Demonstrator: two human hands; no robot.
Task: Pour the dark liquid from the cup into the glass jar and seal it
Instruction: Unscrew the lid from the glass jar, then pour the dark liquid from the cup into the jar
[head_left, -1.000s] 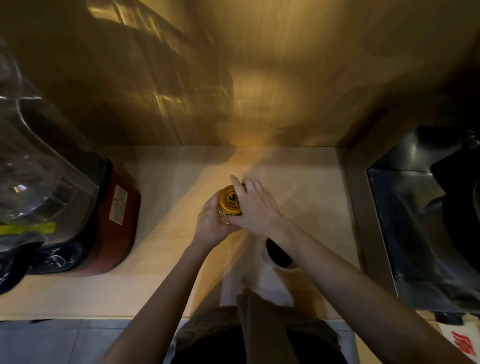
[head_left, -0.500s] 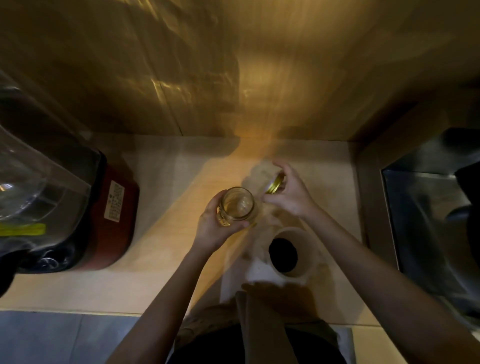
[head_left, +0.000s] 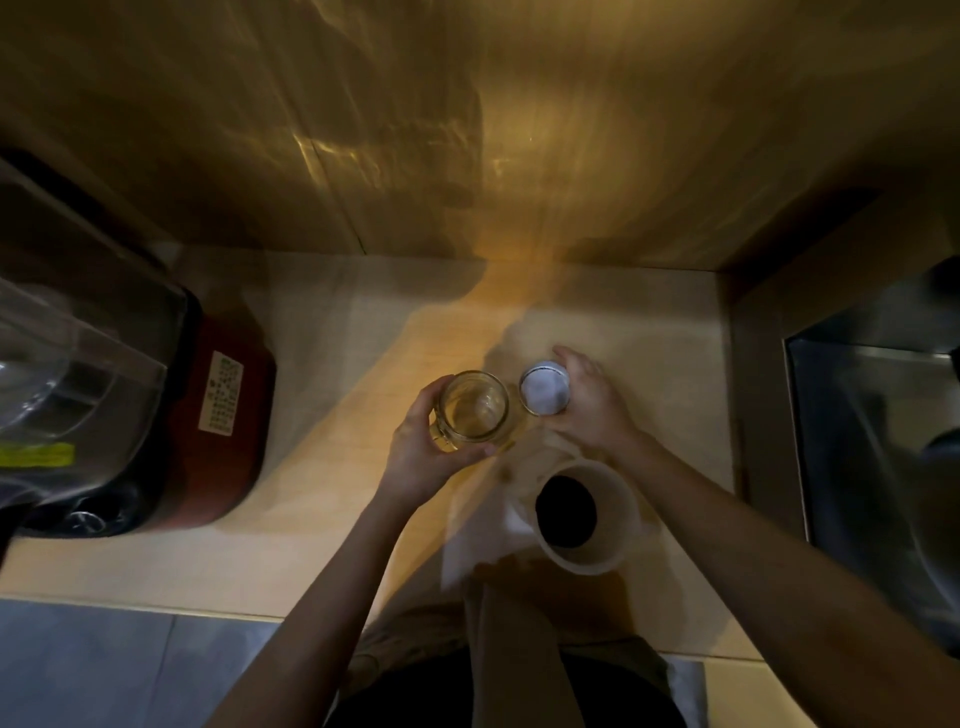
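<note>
An open, empty glass jar (head_left: 474, 409) stands on the light counter, and my left hand (head_left: 422, 451) is wrapped around its left and near side. Just to its right lies the lid (head_left: 544, 391), turned upside down with its pale inner face up. My right hand (head_left: 589, 401) cups the lid's right edge, fingers curled around it. Nearer to me, under my right wrist, a white cup (head_left: 584, 514) holds dark liquid. It stands upright on the counter, and neither hand touches it.
A blender with a red base (head_left: 218, 421) and clear jug (head_left: 67, 374) fills the counter's left part. A steel sink (head_left: 878, 447) lies to the right. The wooden wall (head_left: 467, 130) closes the back. The counter's front edge (head_left: 156, 605) runs near my body.
My right hand took the lid off the jar, carried it to the right and turned it upside down beside the jar. My left hand kept hold of the jar.
</note>
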